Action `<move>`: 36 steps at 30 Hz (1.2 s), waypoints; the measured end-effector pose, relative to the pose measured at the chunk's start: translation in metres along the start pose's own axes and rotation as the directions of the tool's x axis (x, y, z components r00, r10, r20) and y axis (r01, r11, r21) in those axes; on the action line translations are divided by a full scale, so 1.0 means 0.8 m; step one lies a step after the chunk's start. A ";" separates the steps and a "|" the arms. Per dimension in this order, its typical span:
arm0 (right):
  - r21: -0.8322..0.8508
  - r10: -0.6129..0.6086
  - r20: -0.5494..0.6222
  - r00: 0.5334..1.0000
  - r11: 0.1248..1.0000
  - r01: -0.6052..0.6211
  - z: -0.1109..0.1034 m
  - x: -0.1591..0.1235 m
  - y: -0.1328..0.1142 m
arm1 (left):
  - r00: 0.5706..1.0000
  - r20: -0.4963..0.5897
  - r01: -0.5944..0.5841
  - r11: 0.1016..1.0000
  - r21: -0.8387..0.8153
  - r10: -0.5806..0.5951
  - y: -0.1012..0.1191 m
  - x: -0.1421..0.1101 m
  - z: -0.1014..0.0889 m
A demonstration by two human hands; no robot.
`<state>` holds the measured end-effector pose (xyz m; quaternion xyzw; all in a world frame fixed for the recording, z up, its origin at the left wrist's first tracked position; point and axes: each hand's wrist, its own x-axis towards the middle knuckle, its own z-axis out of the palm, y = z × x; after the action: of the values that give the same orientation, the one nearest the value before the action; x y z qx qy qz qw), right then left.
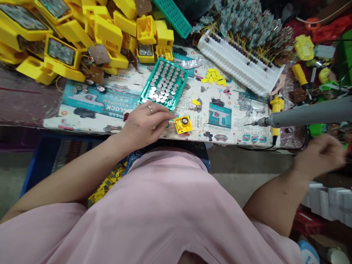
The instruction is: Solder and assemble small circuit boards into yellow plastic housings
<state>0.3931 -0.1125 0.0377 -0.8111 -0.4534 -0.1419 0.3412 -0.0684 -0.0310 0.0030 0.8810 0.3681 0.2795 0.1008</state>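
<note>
My left hand [148, 123], with a ring on one finger, lies at the front edge of the work table. Its thumb and fingers are drawn together, the tips beside a small open yellow plastic housing [179, 129]; whether anything is pinched there is hidden. Inside the housing sits a round metal part [184, 121] with thin wires. Just beyond the hand is a green tray [176, 104] of silver button cells [162, 90]. My right hand [320, 156] is off the table's right front, smeared by motion with fingers seemingly curled; what it holds, if anything, cannot be seen.
An electric screwdriver [302, 113] juts in from the right. Yellow casings [107, 33] pile up at the back left. Behind, a white rack [236, 60] stands before many wired parts [247, 25]. Small yellow pieces [214, 77] and loose screws [244, 104] lie on the printed table cover.
</note>
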 end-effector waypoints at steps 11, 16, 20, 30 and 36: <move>-0.313 0.201 0.257 0.945 0.943 -0.115 0.083 -0.009 -0.002 | 0.750 0.652 -0.228 0.880 0.415 -0.113 0.041 0.093 -0.001; -0.250 0.203 0.218 0.954 0.957 -0.147 0.077 -0.027 -0.007 | 0.694 0.698 -0.276 0.833 0.480 -0.173 0.056 0.101 0.000; -0.139 0.237 0.176 0.955 0.967 -0.215 0.052 -0.057 0.005 | 0.671 0.704 -0.257 0.816 0.518 -0.235 0.064 0.100 0.000; 0.481 0.352 -0.196 0.915 0.848 -0.223 0.001 -0.145 0.002 | 0.818 0.574 -0.333 0.836 0.435 0.027 0.064 0.097 0.001; 0.556 0.226 -0.375 0.899 0.831 0.023 -0.051 -0.168 -0.034 | 0.861 0.507 -0.282 0.873 0.398 0.047 0.077 0.085 -0.002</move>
<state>0.3002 -0.2162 0.0062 -0.6517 -0.3443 -0.1610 0.6563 0.0060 -0.0271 0.0563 0.9497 0.3076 -0.0357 -0.0469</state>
